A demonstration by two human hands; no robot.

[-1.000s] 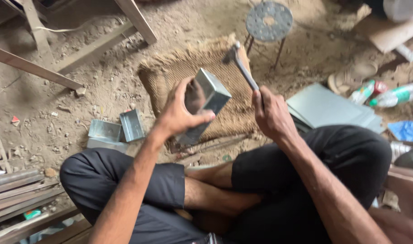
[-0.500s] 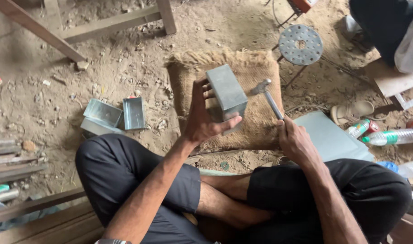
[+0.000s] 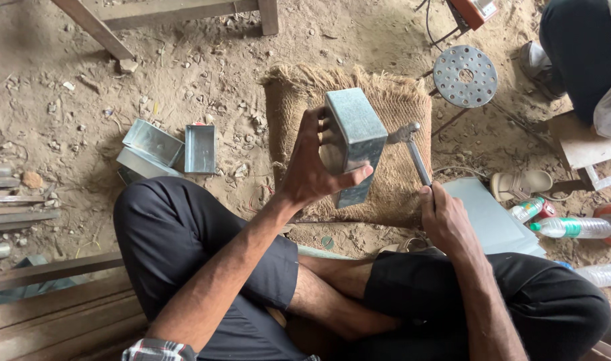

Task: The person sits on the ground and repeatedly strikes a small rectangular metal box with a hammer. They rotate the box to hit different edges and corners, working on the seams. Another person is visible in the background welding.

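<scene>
The person sits cross-legged on the dirt floor (image 3: pixel 205 80), black trousers nearest the camera. The left hand (image 3: pixel 312 174) grips a metal box (image 3: pixel 352 144), thumb wrapped along its lower edge and fingers (image 3: pixel 312 124) hooked over the far side into the open face. The box is a grey, dull, rectangular sheet-metal shell with folded sides, held tilted up off the ground above a burlap mat (image 3: pixel 385 180). The right hand (image 3: pixel 442 220) is closed tight round the handle of a hammer (image 3: pixel 412 150), whose head touches the right side of the box.

Compared with half a second ago, the box has tilted a little further upright and the hammer head has come in against it, where before it stood slightly off.

Beyond the left knee, several more metal boxes (image 3: pixel 171 147) lie together in the dirt. Right of the mat lie a grey metal sheet (image 3: pixel 486 214), a sandal (image 3: pixel 523 184) and plastic bottles (image 3: pixel 569 227). Farther off stands a round perforated metal disc (image 3: pixel 464 75), with another person's dark trouser leg (image 3: pixel 576 47) at the top right.
</scene>
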